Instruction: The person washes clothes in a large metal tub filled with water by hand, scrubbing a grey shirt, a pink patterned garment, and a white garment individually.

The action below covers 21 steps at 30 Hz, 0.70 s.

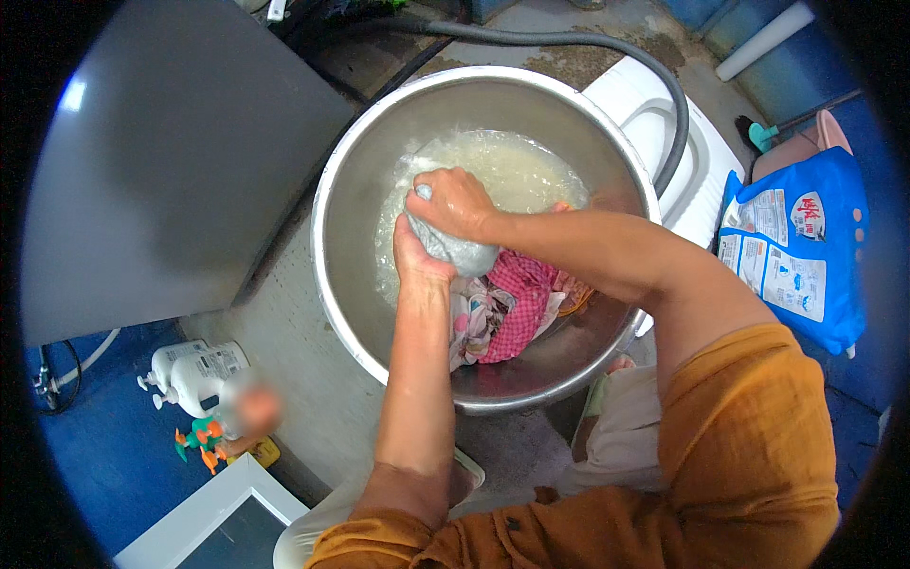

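Note:
A wide stainless steel basin (355, 163) holds cloudy, sudsy water (519, 160). Over the water, my right hand (455, 203) is closed around the top of a bunched, wet grey cloth (458, 249). My left hand (416, 252) grips the same cloth from its left side and below. Close to the near wall of the basin lies a pink checked cloth (522, 299), heaped with a pale patterned cloth (470, 320). An orange cloth (576, 291) shows beside them, partly hidden under my right forearm.
Behind the basin are a white squat toilet pan (697, 163) and a grey hose (540, 37). A blue detergent bag (796, 242) stands at right, near a pink bucket (789, 153). At left are a grey cabinet-like panel (163, 171), white pump bottles (202, 370) and a white frame (206, 516).

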Each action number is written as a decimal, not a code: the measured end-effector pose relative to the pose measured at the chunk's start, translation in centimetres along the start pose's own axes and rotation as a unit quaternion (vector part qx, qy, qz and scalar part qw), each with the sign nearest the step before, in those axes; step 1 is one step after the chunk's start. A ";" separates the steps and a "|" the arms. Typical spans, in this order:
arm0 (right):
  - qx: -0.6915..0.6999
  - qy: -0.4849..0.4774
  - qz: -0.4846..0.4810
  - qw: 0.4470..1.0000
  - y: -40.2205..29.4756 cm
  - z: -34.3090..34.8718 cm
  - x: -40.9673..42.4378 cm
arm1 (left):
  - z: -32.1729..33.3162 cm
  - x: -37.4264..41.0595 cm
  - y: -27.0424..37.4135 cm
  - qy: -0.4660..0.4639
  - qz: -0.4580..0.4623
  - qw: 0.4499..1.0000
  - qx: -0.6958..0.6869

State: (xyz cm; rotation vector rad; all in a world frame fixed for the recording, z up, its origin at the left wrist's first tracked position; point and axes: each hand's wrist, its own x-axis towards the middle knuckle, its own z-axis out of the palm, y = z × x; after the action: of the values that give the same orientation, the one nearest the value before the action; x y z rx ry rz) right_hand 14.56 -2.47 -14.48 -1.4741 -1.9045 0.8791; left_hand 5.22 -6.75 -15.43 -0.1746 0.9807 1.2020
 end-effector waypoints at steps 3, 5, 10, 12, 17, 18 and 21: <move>0.127 -0.040 -0.092 0.987 -2.4 2.1 -3.2 | -3.0 2.0 0.3 -0.007 -0.016 1.000 -0.015; 0.069 -0.099 -0.129 0.984 -3.4 2.6 -4.1 | -2.6 1.3 -0.1 -0.009 -0.022 1.000 -0.013; -0.085 -0.018 -0.041 0.995 3.0 1.1 1.0 | -2.3 1.6 -2.8 -0.101 -0.005 0.993 -0.056; -0.167 0.035 -0.041 0.984 6.1 -0.7 1.9 | -1.0 1.3 -2.1 -0.051 0.044 0.998 0.007; -0.269 0.075 0.019 0.960 11.9 -2.5 2.3 | -5.2 2.0 0.9 0.129 0.056 0.984 0.106; -0.241 0.023 0.064 0.968 11.6 -2.3 2.4 | -8.9 4.0 0.6 0.117 0.036 0.987 0.107; -0.190 0.003 0.074 0.979 9.8 0.9 1.1 | -5.0 0.9 -0.6 0.037 -0.011 0.999 0.012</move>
State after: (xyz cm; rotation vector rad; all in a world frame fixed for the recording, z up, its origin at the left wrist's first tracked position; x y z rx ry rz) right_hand 19.46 0.23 -22.66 -1.8569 -2.0607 0.5899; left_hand 3.04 -9.32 -19.32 -0.2108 1.0557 1.1702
